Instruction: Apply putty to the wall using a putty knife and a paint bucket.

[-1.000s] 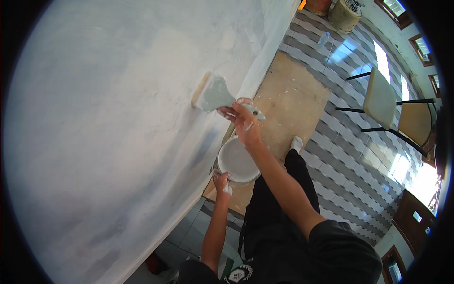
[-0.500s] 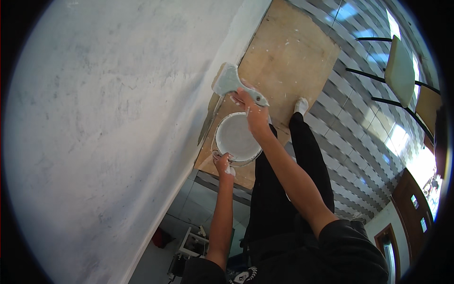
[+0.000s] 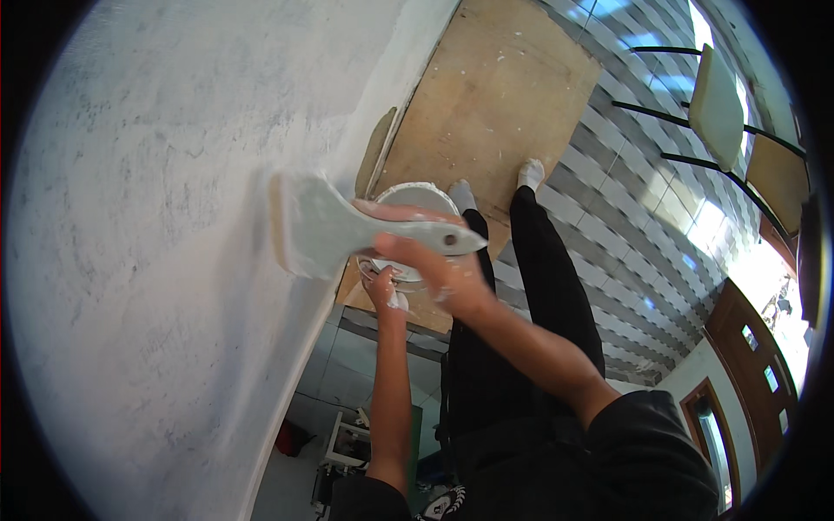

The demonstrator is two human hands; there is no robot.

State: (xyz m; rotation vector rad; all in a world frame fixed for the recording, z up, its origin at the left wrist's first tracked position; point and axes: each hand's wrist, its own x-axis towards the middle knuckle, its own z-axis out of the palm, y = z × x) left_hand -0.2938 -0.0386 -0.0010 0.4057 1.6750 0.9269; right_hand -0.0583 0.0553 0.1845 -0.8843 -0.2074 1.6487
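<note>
A wide, flat paintbrush (image 3: 326, 227) with a pale grey handle lies in my right hand (image 3: 439, 271), whose fingers are wrapped round the handle. Its tan bristles point left at the white-smeared wall (image 3: 174, 260); whether they touch it I cannot tell. Below the brush is a round white bucket (image 3: 415, 193) of whitish paint, partly hidden by the brush and right hand. My left hand (image 3: 383, 290) is closed on the near rim of this bucket, by its wire handle. White paint spots both hands.
A stained brown board (image 3: 495, 95) covers the floor along the wall, with my feet on it. Patterned tiles (image 3: 608, 252) lie to the right. Chairs (image 3: 719, 108) stand at the far right. Near the wall's foot at lower left is some equipment (image 3: 347, 443).
My right hand has brought the paintbrush from above the bucket's far side toward the wall and nearer to me. My left hand stays on the bucket; the view has shifted slightly.
</note>
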